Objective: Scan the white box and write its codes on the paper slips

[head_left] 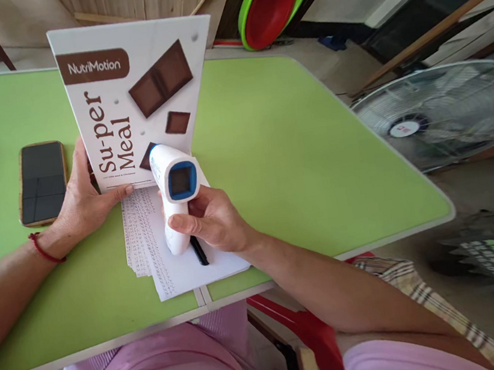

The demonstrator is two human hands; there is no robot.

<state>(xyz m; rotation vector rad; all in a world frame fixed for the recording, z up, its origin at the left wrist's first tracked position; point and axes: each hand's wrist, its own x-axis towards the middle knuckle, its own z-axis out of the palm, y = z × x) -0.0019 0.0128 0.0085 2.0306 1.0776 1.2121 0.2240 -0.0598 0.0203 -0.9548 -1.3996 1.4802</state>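
My left hand grips the lower left corner of a white box with brown chocolate pictures and the words "NutriMotion Su-per Meal". The box stands upright, its front facing me. In my right hand is a white infrared thermometer with a blue-framed, dark screen. My fingers wrap its handle, and its head is in front of the box's lower right part. Below lie sheets of paper with handwritten lines along their left side. A black pen rests on them, partly hidden by my right hand.
A smartphone lies on the green table, left of my left hand. To the right stands a fan. Green and red basins lean beyond the table's far edge. A red chair is below the near edge.
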